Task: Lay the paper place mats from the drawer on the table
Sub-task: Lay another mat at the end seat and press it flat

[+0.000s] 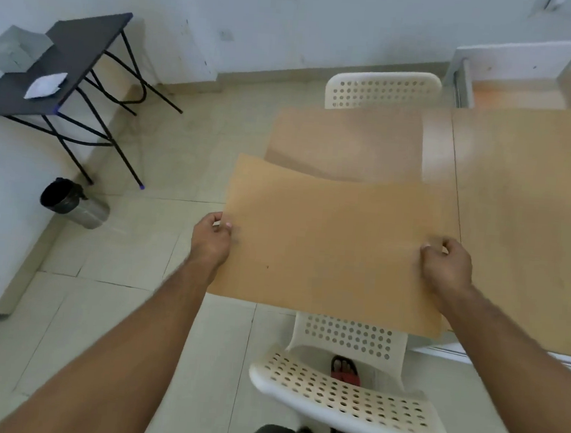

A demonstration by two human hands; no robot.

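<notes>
Left hand pinches left edge of paper place mat, right hand pinches right edge. Mat held flat, slightly bowed: right part over table corner, left part over floor, white chair below. Second mat lies on table beyond (blurred). Drawer open, far right. Black side table, bin at left.

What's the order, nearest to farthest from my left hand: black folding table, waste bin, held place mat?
1. held place mat, gripped by the left hand
2. waste bin, on the floor, left
3. black folding table, far left by the wall
</notes>
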